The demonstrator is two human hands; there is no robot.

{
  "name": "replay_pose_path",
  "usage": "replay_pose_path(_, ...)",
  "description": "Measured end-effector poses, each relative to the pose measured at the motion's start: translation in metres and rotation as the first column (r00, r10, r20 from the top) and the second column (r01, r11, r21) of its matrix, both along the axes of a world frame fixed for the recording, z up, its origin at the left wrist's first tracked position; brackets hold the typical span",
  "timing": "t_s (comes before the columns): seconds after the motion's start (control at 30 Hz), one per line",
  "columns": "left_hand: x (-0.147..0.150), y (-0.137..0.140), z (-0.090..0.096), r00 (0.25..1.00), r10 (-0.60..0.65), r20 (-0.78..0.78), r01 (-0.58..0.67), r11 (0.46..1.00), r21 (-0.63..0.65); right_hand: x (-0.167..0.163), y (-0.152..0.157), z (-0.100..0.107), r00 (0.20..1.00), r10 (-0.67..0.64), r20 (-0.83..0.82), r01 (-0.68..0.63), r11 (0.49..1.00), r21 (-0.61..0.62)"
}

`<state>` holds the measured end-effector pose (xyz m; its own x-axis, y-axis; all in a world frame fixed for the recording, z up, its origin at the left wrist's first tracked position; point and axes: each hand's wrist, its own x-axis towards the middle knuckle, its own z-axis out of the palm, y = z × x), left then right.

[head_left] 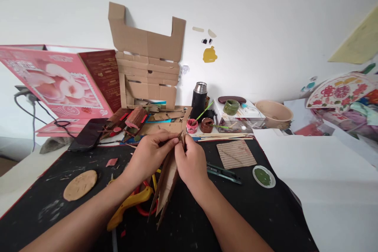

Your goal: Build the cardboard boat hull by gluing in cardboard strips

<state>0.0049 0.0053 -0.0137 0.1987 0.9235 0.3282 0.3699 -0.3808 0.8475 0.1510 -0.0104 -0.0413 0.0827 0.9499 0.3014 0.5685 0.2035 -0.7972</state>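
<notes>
My left hand (150,153) and my right hand (191,160) meet over the black mat, both pinching the far end of a long folded piece of cardboard (167,185). Its near end spreads into separate strips with ragged edges, pointing toward me. My fingertips hide part of the pinched end. Beneath my left forearm and the cardboard lie a yellow glue gun (130,203) and a red-handled tool (147,209), partly covered. Right of my right hand rests a dark green utility knife (224,173). Beyond it lies a square of corrugated cardboard (236,154).
A round cardboard disc (80,185) lies left, a lid with green paint (264,176) right. Behind stand paint jars (207,125), a black thermos (198,100) and wooden sticks (226,137). A phone (89,134), pink box (59,86) and cut carton (149,71) border the back left.
</notes>
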Motion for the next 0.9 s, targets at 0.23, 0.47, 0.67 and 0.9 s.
replay_pose_path(0.23,0.0007,0.0005,-0.0008,1.0,0.0,0.002,0.0,1.0,0.005,-0.0003,0.0002,-0.0002,1.0,0.004,-0.002,-0.004,1.0,-0.015)
replay_pose_path(0.47,0.0002,0.001,-0.002,1.0,0.003,0.0,-0.003,1.0,0.0,-0.0004,-0.0005,0.0001,1.0,-0.01,0.027,0.011,0.999,-0.034)
replay_pose_path(0.67,0.0004,0.0016,-0.0024,1.0,0.017,-0.016,-0.017,1.0,-0.01,-0.0011,0.0001,0.0006,1.0,-0.005,0.017,0.005,0.999,-0.045)
replay_pose_path(0.9,0.0009,0.0017,-0.0025,1.0,0.003,-0.014,-0.003,1.0,-0.012,-0.0008,0.0,0.0008,0.999,-0.008,0.049,0.011,0.999,-0.05)
